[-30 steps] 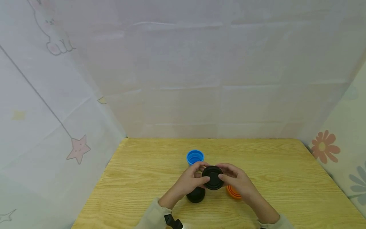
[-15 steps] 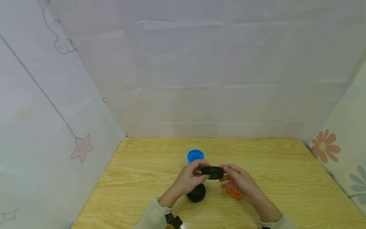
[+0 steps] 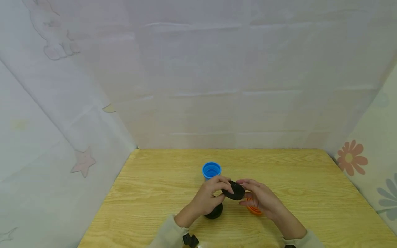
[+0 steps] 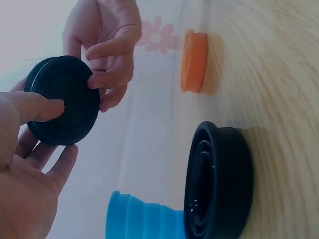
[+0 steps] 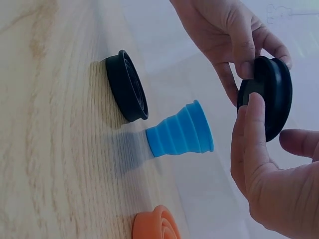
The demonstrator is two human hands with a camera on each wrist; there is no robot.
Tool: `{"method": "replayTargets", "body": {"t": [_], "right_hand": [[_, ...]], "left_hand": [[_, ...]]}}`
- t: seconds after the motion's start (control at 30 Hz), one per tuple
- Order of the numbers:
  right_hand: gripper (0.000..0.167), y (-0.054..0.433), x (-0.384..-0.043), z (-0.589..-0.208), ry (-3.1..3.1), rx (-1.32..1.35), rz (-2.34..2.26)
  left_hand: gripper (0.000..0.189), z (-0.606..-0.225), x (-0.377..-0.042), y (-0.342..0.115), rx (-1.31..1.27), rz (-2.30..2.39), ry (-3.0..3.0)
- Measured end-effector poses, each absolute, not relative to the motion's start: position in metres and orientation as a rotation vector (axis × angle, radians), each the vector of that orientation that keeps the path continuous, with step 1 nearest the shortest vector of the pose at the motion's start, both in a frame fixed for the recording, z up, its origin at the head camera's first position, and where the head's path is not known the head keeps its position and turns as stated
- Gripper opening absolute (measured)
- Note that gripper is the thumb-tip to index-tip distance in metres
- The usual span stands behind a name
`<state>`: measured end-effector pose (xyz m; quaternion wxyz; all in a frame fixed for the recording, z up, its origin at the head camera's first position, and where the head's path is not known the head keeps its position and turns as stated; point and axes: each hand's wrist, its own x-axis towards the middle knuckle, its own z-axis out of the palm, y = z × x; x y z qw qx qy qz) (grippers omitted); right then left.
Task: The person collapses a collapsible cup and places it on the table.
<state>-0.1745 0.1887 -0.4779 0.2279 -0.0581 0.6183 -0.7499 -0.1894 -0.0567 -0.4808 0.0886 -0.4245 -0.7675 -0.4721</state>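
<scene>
Above the table my left hand (image 3: pixel 206 196) pinches a round black collapsed folding cup (image 3: pixel 236 191), its rim tilted. In the left wrist view the left thumb lies across the flat face of that cup (image 4: pixel 70 107), with fingers behind. My right hand (image 3: pixel 263 199) is at the cup's right edge, with fingertips touching it and the thumb apart from it. A second black collapsed cup (image 3: pixel 214 211) lies on the table below the left hand. Behind the hands stands a blue expanded folding cup (image 3: pixel 212 170). Partly hidden by the right hand, an orange collapsed cup (image 3: pixel 255 209) lies on the table.
The wood-grained table (image 3: pixel 149 193) runs back to a pale cloth backdrop (image 3: pixel 192 117). Printed cloth also hangs at both sides, with a red flower (image 3: pixel 348 157) on the right.
The held black cup has turned from facing the head camera, through nearly edge-on, to a slant. The right thumb has come off its face; the left fingers have shifted over it.
</scene>
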Motion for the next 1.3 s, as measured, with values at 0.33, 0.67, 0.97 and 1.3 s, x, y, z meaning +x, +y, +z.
{"method": "replayTargets", "body": {"t": [0.33, 0.67, 0.97, 1.3], "right_hand": [[0.041, 0.193, -0.173, -0.479, 1.643, -0.189, -2.114], [0.032, 0.195, -0.173, -0.474, 1.706, -0.159, -2.152], [0.032, 0.201, -0.174, -0.472, 1.750, -0.142, -2.172], [0.032, 0.204, -0.176, -0.474, 1.776, -0.116, -2.170]], "left_hand": [[0.032, -0.485, -0.187, -0.055, -1.285, -1.308, -2.338], [0.061, -0.484, -0.188, -0.051, -1.022, -1.959, -2.448], [0.049, -0.479, -0.190, -0.041, -0.635, -2.697, -2.316], [0.049, -0.480, -0.194, -0.036, -0.486, -2.881, -2.256]]}}
